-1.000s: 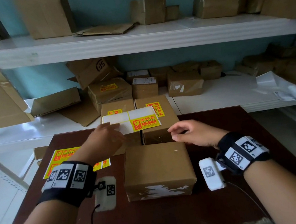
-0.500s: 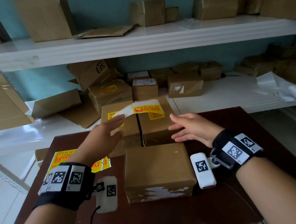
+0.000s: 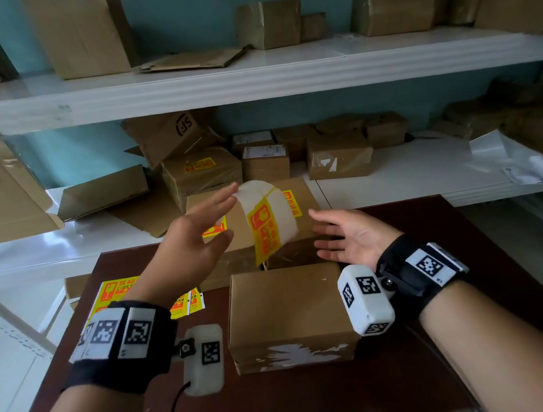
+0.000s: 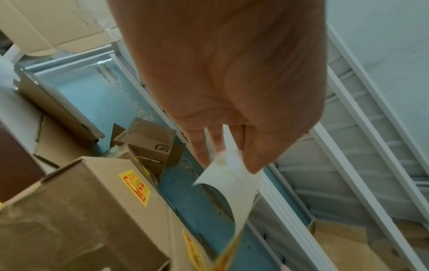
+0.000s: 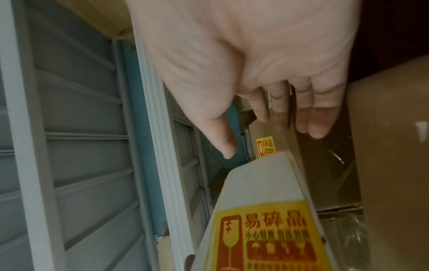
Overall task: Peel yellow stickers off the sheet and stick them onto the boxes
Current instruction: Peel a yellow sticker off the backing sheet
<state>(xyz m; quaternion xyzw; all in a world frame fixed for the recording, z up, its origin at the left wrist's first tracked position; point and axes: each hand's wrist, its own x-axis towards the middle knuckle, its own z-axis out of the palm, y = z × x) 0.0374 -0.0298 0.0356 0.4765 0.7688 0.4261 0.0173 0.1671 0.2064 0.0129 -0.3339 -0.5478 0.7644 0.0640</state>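
Observation:
My left hand (image 3: 231, 211) pinches the top edge of a curled white sticker sheet (image 3: 272, 212) between its fingers, above the two back boxes. One yellow fragile sticker (image 3: 264, 236) remains on the sheet, which hangs nearly upright. In the left wrist view the sheet (image 4: 234, 183) passes between the fingers (image 4: 202, 152). My right hand (image 3: 318, 234) is open, palm turned toward the sheet, just right of it and not touching. The right wrist view shows the sheet (image 5: 262, 220) below the spread fingers (image 5: 320, 126). A plain brown box (image 3: 287, 311) sits nearest me.
The two back boxes (image 3: 226, 263) (image 3: 305, 236) on the dark table (image 3: 290, 410) carry yellow stickers. More yellow sticker sheets (image 3: 115, 292) lie at the table's left. White shelves (image 3: 398, 185) behind hold several cardboard boxes.
The left hand lifted the sheet off the back boxes and turned it from flat to nearly upright. The right hand rotated palm-inward and opened beside it.

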